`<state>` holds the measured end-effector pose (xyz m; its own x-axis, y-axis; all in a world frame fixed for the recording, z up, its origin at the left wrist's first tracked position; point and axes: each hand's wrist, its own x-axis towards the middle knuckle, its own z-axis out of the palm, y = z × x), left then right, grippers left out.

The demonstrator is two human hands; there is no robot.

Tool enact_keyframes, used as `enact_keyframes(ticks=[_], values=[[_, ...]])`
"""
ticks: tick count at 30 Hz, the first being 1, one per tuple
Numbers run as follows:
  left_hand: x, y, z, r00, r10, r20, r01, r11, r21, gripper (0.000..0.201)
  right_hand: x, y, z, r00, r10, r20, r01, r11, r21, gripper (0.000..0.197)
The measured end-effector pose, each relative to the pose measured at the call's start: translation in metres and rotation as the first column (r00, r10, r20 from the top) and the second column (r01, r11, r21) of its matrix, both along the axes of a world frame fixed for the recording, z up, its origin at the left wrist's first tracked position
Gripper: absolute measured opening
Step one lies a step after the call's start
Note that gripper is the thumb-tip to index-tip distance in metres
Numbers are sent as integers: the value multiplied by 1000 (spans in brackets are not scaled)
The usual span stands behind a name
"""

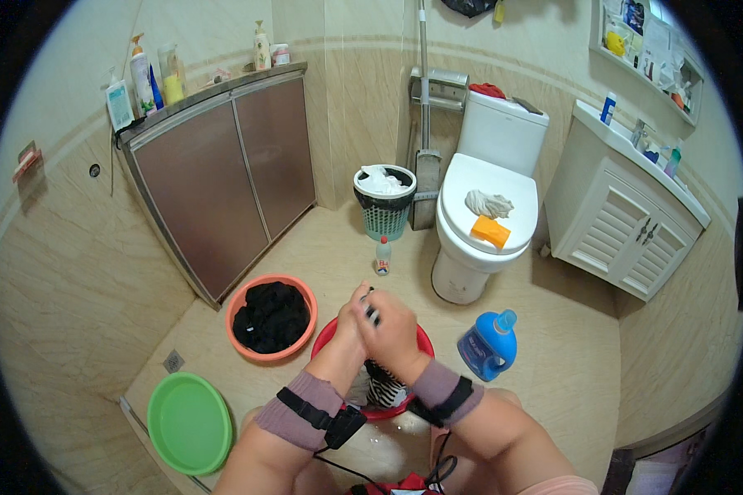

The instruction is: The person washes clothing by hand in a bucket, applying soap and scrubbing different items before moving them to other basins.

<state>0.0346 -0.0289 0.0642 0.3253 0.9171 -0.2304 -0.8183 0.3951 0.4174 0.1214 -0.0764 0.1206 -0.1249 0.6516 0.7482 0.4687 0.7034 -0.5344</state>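
My left hand (351,330) and my right hand (398,332) are pressed together above a red basin (427,340), both closed. Between their fingers shows a small bit of dark-and-white cloth (372,315); most of it is hidden by the hands. Below them in the basin lies a black-and-white striped garment (385,388), with greyish cloth (358,386) beside it. My forearms cover part of the basin's rim. Each wrist wears a mauve band with a black strap.
An orange basin (309,330) of black clothes and a green basin (191,422) stand on the left. A blue detergent bottle (491,342) is at the right. Farther off are a small bottle (383,257), a bin (385,221) and a toilet (461,276) with an orange packet (490,232).
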Motion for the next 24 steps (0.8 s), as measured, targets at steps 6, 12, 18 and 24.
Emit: enact_keyframes(ticks=[6, 12, 18, 24], values=[[20, -26, 58, 938, 12, -348, -68, 987, -149, 43, 27, 52, -14, 960, -189, -209, 96, 916, -389, 24], [14, -28, 58, 916, 41, -400, 63, 968, 242, 24, 34, 72, -29, 746, -128, -654, -360, 749, -557, 32], [6, -19, 55, 884, 63, -464, -21, 995, 96, 21, 42, 57, -15, 638, -64, -767, -544, 668, -508, 30], [0, -11, 58, 898, 164, -408, -197, 979, -41, 37, 25, 32, -8, 908, -96, -407, -123, 870, -478, 32]])
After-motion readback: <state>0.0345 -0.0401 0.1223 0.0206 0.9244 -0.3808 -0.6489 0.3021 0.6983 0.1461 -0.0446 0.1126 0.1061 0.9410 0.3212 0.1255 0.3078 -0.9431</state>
